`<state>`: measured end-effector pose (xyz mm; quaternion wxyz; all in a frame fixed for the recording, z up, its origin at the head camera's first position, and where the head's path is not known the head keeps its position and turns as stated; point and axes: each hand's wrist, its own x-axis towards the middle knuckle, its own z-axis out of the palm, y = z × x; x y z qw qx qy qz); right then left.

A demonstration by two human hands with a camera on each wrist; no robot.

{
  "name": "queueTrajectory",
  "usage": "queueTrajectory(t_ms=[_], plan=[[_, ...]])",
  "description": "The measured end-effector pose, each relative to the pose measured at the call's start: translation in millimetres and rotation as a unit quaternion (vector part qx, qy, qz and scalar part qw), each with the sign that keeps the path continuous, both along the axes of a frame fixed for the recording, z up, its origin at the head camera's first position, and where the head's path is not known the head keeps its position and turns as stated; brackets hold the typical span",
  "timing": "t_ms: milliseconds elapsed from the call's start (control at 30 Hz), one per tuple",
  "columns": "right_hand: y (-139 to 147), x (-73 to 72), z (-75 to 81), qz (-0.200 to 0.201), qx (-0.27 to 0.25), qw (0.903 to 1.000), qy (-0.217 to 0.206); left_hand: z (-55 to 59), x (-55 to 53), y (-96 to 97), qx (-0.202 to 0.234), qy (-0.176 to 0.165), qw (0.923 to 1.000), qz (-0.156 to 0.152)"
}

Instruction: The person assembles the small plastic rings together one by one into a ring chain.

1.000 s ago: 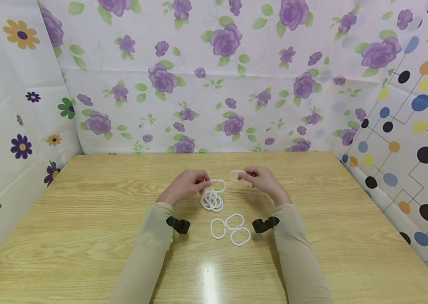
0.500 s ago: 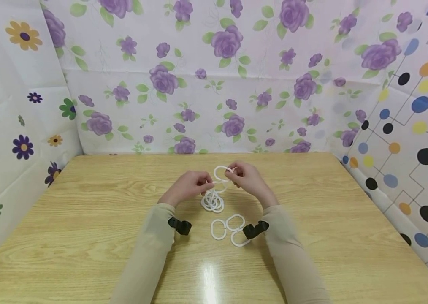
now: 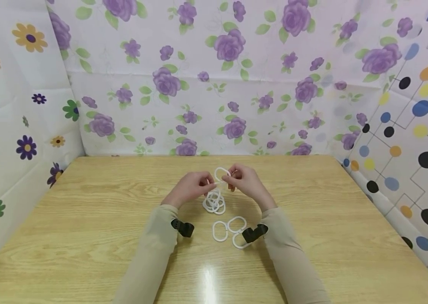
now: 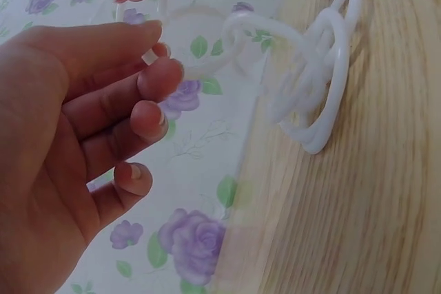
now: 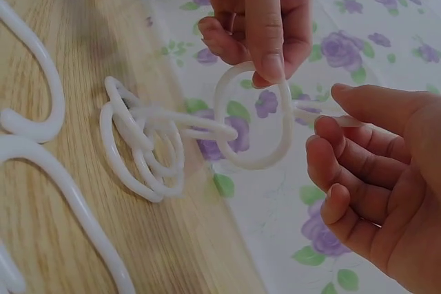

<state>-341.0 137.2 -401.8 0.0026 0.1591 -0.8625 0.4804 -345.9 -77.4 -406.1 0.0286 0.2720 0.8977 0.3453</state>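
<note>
My left hand [image 3: 191,185] pinches a white oval shower curtain ring [image 5: 222,118] between thumb and index finger. From this ring a linked chain hangs down to a small pile of rings [image 4: 337,80] on the table. Close on its right, my right hand [image 3: 246,181] pinches another curtain ring [image 3: 215,174], which stands up between the hands. In the right wrist view the two held rings meet at the left one's side; fingers partly hide the join. The other fingers of my left hand [image 4: 103,101] are loosely bent.
Nearer me on the wooden table [image 3: 123,236] lie three separate rings, among them a left one [image 3: 214,232] and an upper one [image 3: 244,223]. My right wrist camera [image 3: 255,233] partly covers the third. Patterned cloth walls [image 3: 199,97] border the table's back and sides.
My right hand has moved left with its ring, bringing it against the ring in my left hand. Over the last half second both hands stay close together, the fingers shifting only slightly.
</note>
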Motion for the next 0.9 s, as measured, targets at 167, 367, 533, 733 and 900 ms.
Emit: queueTrajectory(t_ms=[167,367,533,733,900], plan=[[-1.1,-1.0,-1.8,0.006,0.0,1.0,-0.002,0.8,0.4,0.7,0.008,0.011,0.9997,0.021],[-2.0,-1.3,-2.6,0.017,-0.002,0.9999,-0.001,2.2,1.2,-0.4,0.015,0.02,0.9994,0.022],[-1.4,-2.2,-2.2,0.017,-0.002,0.9999,0.001,2.5,0.6,-0.8,0.019,0.027,0.9992,0.023],[-1.8,-2.4,1.0,0.021,-0.003,0.9998,0.001,2.5,0.7,-2.1,0.023,0.03,0.9991,0.02],[-2.7,-2.5,1.5,0.023,0.002,0.9997,0.008,2.3,1.1,-2.7,0.022,0.033,0.999,0.022]])
